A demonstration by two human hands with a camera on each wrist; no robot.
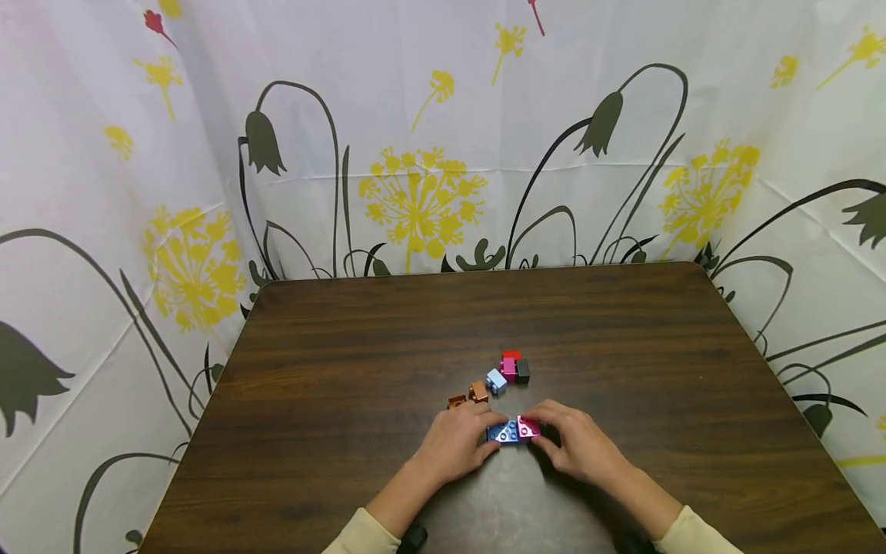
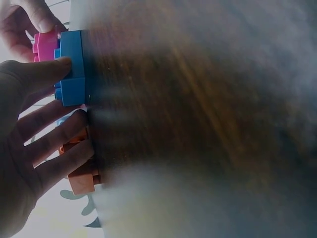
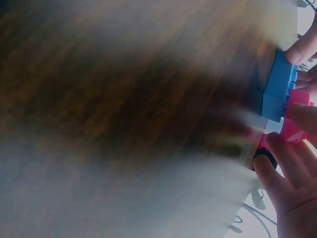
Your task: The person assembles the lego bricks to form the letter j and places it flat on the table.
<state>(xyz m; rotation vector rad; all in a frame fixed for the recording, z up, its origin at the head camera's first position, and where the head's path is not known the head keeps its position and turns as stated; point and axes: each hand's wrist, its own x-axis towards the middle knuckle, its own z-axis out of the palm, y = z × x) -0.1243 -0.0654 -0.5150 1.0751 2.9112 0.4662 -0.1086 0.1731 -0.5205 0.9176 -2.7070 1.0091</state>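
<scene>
A blue toy building brick (image 1: 503, 432) stands on the table, studs up. My left hand (image 1: 453, 440) pinches it at its left end, the thumb (image 2: 60, 65) on the near side. My right hand (image 1: 583, 445) holds a pink brick (image 1: 529, 428) between thumb and fingers, over the blue brick's right end. In the right wrist view the pink brick (image 3: 295, 116) overlaps the blue brick's (image 3: 279, 89) studded side; whether they are pressed fully together I cannot tell. The left hand's other fingers spread beside the orange-brown bricks (image 2: 81, 181).
Behind the hands, a loose diagonal row has orange-brown bricks (image 1: 478, 391), a light blue brick (image 1: 496, 381), another pink brick (image 1: 508, 369), a black brick (image 1: 522, 372) and a red brick (image 1: 511, 355). The dark wooden table (image 1: 332, 369) meets a flower-printed curtain (image 1: 415, 100) at its far edge.
</scene>
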